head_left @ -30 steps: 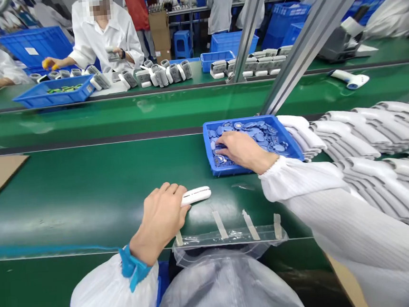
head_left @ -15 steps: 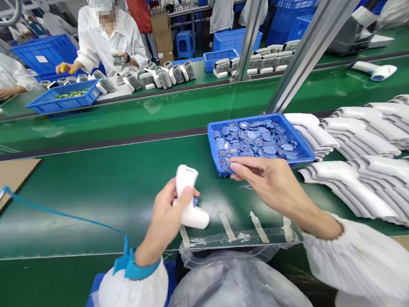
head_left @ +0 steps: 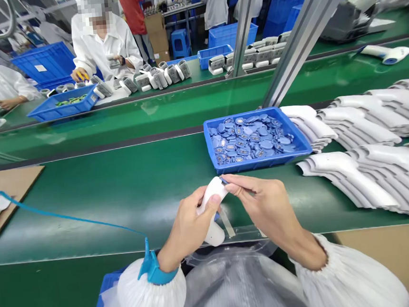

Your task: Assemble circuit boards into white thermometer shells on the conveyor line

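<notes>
My left hand (head_left: 192, 219) is wrapped round a white handheld housing (head_left: 216, 233), shaped like a thermometer gun and tilted over the bench's near edge. A bit of blue shows at its right side. Between the thumb and fingertips of my right hand (head_left: 272, 207) is a small blue plastic piece (head_left: 223, 180), touching the top end of the housing; my fingers partly hide it. Just beyond my hands stands a blue tray (head_left: 262, 162) of many similar blue oval pieces (head_left: 246, 138). A blue wrist strap (head_left: 159, 269) with a cord circles my left wrist.
Stacked white housing shells (head_left: 356, 173) lie along the bench on the right. A metal post (head_left: 287, 36) rises behind the tray. At the left is a cardboard sheet (head_left: 21, 184) with white parts on it. A co-worker (head_left: 109, 42) sits across the green bench (head_left: 97, 196).
My right hand has moved from the tray's front edge toward me, bringing a blue piece to the housing. My left hand has shifted right and slightly down with the housing.
</notes>
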Available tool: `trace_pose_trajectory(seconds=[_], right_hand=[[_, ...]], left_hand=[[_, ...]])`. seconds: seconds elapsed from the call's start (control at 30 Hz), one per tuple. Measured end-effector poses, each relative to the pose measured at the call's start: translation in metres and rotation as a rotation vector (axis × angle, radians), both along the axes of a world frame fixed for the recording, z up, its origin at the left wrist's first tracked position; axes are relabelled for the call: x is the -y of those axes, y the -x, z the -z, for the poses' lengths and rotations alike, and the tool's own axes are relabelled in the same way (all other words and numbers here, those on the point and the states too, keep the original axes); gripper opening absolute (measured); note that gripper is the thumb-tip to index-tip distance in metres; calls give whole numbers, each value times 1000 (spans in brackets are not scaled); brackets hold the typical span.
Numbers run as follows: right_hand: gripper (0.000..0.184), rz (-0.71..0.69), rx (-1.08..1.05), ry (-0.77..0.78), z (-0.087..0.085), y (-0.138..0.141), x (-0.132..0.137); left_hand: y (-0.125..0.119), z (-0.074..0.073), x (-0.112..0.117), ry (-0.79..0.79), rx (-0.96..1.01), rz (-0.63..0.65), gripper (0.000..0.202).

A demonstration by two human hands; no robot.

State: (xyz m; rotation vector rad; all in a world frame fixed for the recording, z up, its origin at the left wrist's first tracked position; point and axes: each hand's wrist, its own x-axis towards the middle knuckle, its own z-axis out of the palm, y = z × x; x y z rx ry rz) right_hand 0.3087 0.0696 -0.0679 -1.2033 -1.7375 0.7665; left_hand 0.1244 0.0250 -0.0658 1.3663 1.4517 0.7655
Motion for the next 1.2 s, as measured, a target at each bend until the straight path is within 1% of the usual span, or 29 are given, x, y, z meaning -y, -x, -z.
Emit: trace_pose_trajectory(seconds=[0.23,0.37,0.47,0.6,0.67,0.77,0.83,0.9,1.0,1.07,1.1,1.13,1.2], right_hand=[[14,-79,6,-77,-2,-2,-3],[13,-83,10,-49,-3,-5,-4],[13,-70,8,-31,-3,-5,-2],[15,-66,28,-33,-5,-6,0],[17,-72,57,-74,-8,-7,0],[20,-110,112,-122,-14,-7,1],[23,-170,146,-109,-15,-6,4],[23,-202,171,-108,-13,-3,8],[21,-147,184,-152,-5,-3,16],[18,-113,187,-166,1,-8,22],[16,-115,195,-154,3,-11,25],[15,-130,210,-131,5,-14,28],[12,-191,246,-58,8,-19,33]], left_hand=[[2,-2,2,-5,-41,31,41],[3,-2,2,-21,-38,22,40],[5,-3,1,-22,-55,44,41],[8,-10,-1,-32,-126,102,44],[9,-15,-2,-63,-165,129,44],[8,-19,-3,-112,-162,140,40],[6,-18,-4,-163,-179,152,36],[4,-15,-5,-272,-296,154,32],[1,-8,-5,-472,-529,164,28],[-2,-3,-3,-547,-565,195,26],[-4,0,-2,-560,-546,160,25],[-6,3,-1,-562,-528,70,23],[-11,11,1,-541,-520,-188,29]])
